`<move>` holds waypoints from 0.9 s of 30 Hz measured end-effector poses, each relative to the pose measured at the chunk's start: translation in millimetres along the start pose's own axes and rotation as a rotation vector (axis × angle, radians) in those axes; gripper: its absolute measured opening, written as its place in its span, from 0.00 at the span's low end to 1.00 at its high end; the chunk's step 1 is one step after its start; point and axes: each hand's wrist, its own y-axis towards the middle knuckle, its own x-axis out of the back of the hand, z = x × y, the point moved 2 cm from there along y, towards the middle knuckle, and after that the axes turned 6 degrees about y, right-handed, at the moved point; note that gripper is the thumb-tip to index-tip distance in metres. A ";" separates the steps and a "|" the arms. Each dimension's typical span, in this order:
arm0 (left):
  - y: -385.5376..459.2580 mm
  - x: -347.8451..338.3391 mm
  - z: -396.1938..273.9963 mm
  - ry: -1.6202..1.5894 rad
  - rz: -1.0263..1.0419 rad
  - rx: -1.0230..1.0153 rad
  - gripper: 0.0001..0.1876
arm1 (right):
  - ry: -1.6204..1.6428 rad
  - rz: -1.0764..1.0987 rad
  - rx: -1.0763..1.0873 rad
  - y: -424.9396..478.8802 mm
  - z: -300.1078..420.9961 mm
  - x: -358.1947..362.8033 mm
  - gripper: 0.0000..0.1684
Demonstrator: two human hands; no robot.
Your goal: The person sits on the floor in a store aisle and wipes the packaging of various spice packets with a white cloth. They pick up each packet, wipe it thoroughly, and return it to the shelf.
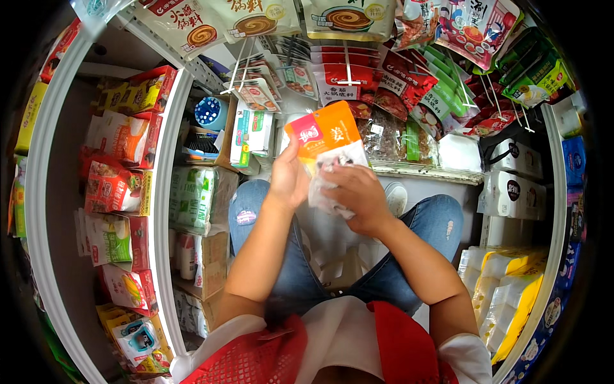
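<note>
An orange and pink food pouch (pixel 331 126), bearing printed writing, is held up in front of me. My left hand (pixel 290 177) grips its left edge, thumb on the front. A crumpled white cloth or tissue (pixel 331 197) lies against the pouch's lower front, covering that part. My right hand (pixel 357 192) has its fingers closed over this wipe and presses it on the pouch. Just beyond the pouch, red seasoning packets (pixel 345 72) hang from metal hooks, with clear bags of dark dried goods (pixel 383 137) below them.
Above hang more sauce pouches (pixel 350 19), with hook ends (pixel 352 82) sticking out towards me. Shelves of boxed packets (pixel 122 192) stand left, beside a blue tub (pixel 211 113) and cartons (pixel 213 264). Paper-roll packs (pixel 513 194) and yellow-edged packs (pixel 508 293) are right. My knees (pixel 249 206) flank the floor.
</note>
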 end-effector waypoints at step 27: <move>18.7 1.9 63.8 0.905 -0.161 -0.354 0.31 | 1.197 -0.481 -0.786 -14.7 -41.5 -13.4 0.22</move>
